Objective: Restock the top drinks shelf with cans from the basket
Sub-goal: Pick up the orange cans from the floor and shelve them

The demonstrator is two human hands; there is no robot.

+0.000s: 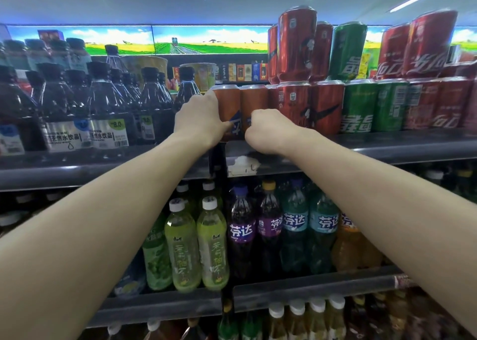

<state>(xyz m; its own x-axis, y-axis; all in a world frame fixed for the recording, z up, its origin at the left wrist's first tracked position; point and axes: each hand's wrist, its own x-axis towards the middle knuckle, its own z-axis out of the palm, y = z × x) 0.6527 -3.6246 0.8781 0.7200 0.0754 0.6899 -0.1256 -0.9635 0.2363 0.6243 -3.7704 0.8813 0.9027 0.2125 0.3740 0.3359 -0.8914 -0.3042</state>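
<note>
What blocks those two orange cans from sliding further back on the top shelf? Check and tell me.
Nothing visible. Left hand grips the left orange can; right hand is at the right orange can. Space behind them is hidden.

Two bare forearms reach in from the lower corners of the view, with no sleeves, watch or bracelet on them. The left hand and the right hand wear no gloves. A ring cannot be made out.

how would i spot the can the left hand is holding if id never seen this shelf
Find the top shelf, where dark bottles meet the cans. The orange can gripped by the left hand is the leftmost can, beside a matching orange one; the rest are red and green.
</note>
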